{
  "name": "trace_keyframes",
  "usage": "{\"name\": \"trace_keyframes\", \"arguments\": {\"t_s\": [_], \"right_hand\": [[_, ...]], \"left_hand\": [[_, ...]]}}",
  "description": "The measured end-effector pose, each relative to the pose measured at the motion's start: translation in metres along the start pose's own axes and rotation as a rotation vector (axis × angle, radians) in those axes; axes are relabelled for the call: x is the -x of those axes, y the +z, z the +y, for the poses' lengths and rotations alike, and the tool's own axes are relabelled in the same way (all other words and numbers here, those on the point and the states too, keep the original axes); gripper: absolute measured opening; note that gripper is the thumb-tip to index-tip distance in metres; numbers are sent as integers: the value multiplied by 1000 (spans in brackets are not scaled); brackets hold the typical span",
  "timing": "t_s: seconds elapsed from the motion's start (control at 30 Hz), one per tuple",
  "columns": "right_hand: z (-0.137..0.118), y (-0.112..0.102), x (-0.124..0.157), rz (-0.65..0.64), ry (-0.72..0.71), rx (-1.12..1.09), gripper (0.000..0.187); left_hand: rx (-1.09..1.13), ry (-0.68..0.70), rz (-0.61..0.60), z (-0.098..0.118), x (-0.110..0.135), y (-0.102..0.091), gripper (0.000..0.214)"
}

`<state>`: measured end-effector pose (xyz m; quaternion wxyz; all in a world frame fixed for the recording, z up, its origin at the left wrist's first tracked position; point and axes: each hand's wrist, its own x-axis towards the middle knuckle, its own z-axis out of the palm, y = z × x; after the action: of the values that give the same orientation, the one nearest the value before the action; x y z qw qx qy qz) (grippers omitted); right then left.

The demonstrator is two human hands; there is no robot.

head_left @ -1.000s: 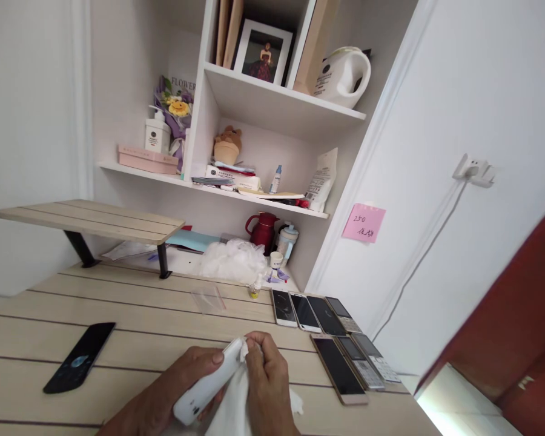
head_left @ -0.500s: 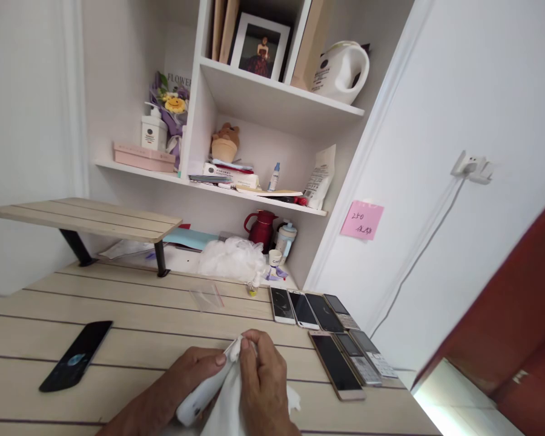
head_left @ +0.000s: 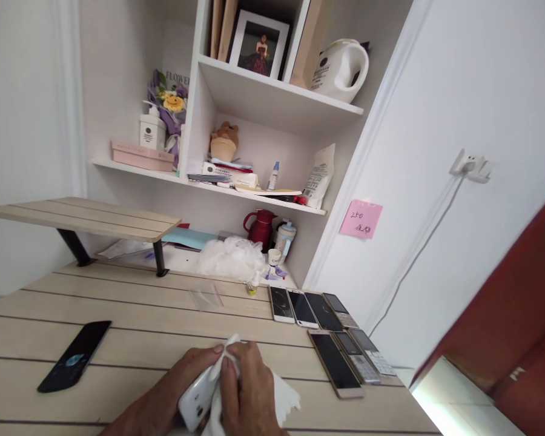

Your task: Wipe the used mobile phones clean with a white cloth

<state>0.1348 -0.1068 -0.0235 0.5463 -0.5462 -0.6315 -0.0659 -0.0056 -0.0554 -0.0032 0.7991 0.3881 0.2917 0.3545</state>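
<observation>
White phone [head_left: 192, 407] partly covered by white cloth [head_left: 285, 396]; its underside not visible. Left hand [head_left: 189, 368]: most fingers concealed behind the phone. Right hand [head_left: 251, 387] obscures part of the cloth. Left forearm [head_left: 138, 413] cut off by bottom edge. Red door [head_left: 527, 315] cut off by right edge. Small print on white jug [head_left: 338, 69] illegible

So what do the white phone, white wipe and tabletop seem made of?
White phone: perhaps glossy plastic or glass, by its sheen. White wipe: matte cloth or paper; it folds softly. Tabletop: matte wood or laminate, by its plank lines.
</observation>
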Motion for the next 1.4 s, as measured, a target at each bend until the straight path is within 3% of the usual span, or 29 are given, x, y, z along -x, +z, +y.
{"name": "trace_keyframes", "arguments": {"t_s": [0.17, 0.37, 0.57, 0.77, 0.97, 1.17, 1.33, 1.4], "right_hand": [[2, 2, 5, -171, -175, 86, 19], [22, -5, -17, -128, 6, 52, 11], [-4, 4, 5, -187, -326, 72, 10], [3, -6, -14, -112, -114, -34, 15], [-5, 3, 5, -226, -347, 92, 12], [8, -4, -9, -184, -166, -1, 19], [-5, 1, 5, -239, -326, 81, 12], [-2, 2, 4, -225, -290, 68, 13]], "left_hand": [[106, -94, -2, 1, -2, 7, 32], [110, -156, 2, -5, -5, 10, 40], [108, -166, -30, 3, 0, 17, 49], [98, -56, -72, -2, -2, 14, 41], [51, -94, -42, 2, 2, 15, 39], [117, -84, -61, -2, 0, 20, 46], [161, -174, -15, 3, 3, 18, 40], [177, -169, -35, 5, 4, 18, 36]]}}
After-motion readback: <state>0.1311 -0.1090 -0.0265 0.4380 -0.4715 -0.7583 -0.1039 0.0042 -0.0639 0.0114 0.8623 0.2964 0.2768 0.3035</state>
